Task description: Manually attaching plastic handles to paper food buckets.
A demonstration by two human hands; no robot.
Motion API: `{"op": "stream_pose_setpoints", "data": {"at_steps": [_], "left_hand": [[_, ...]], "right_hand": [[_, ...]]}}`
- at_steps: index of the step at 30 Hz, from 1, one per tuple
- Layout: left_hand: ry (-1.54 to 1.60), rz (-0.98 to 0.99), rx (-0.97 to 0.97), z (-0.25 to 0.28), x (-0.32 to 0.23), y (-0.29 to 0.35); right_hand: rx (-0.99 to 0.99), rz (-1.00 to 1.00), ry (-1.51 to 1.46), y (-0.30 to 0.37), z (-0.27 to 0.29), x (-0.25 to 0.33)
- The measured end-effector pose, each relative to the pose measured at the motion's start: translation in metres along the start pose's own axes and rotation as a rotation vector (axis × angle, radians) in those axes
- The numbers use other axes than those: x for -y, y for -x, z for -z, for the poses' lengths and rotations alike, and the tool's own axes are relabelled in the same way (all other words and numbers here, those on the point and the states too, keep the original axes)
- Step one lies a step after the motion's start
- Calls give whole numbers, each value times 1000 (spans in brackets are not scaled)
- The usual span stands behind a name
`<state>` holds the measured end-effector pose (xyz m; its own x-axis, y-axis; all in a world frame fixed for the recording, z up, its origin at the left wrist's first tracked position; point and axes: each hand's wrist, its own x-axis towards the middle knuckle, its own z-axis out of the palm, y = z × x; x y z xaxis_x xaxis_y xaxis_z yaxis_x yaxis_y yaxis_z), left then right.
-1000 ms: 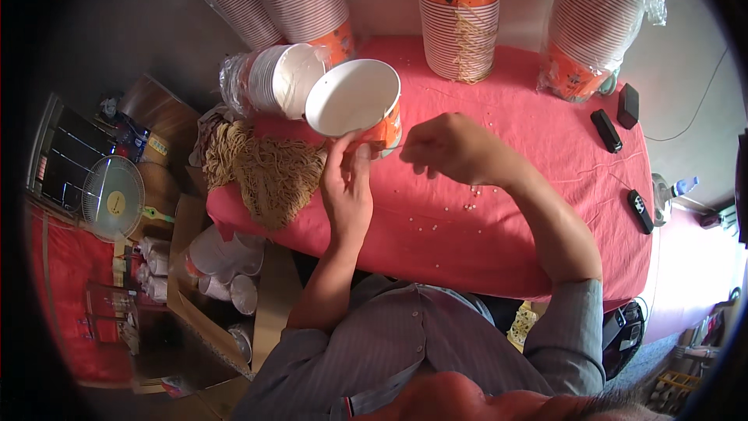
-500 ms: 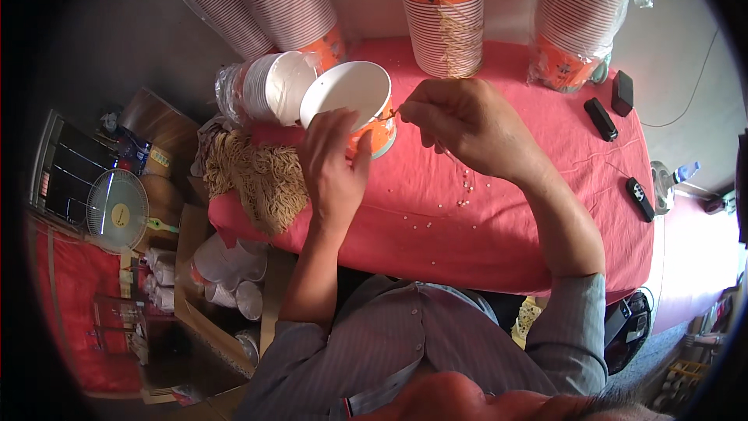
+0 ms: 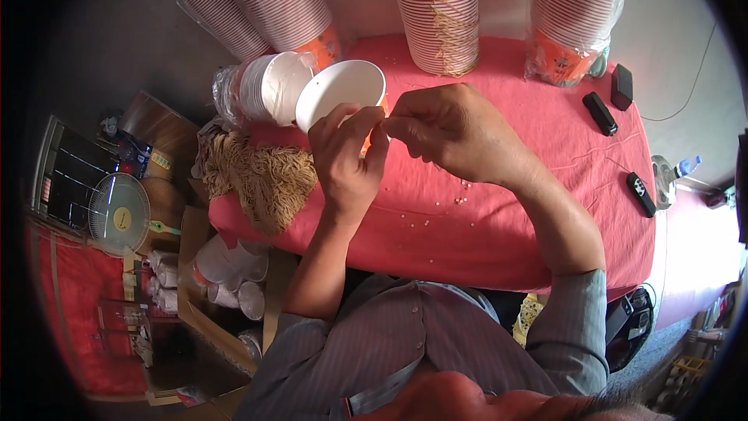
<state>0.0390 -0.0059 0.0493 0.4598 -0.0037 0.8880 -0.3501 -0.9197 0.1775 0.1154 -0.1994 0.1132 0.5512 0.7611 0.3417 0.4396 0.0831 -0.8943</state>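
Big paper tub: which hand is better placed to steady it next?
Probably the left hand: it overlaps the front of the tub in this view, though I can't tell if they touch. The right hand sits farther right, beyond the tub's edge.

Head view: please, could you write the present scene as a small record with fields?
Left hand: fingers bent, in front of the paper bucket, fingertips close to the right hand
Right hand: thumb and finger together; anything between them is too small to tell
Paper bucket: white inside, orange outside, partly hidden
Left side: brown cord bundle
On red cloth: scattered small white bits
Back: bucket stack
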Motion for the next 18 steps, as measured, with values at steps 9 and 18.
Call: {"op": "stream_pose_setpoints", "data": {"at_steps": [9,18], "left_hand": [[-25,92,-22,-11,34,19],[-231,64,132,-17,46,27]], "right_hand": [[-57,46,-333,8,9,17],[-186,437,-470,15,13,32]]}}
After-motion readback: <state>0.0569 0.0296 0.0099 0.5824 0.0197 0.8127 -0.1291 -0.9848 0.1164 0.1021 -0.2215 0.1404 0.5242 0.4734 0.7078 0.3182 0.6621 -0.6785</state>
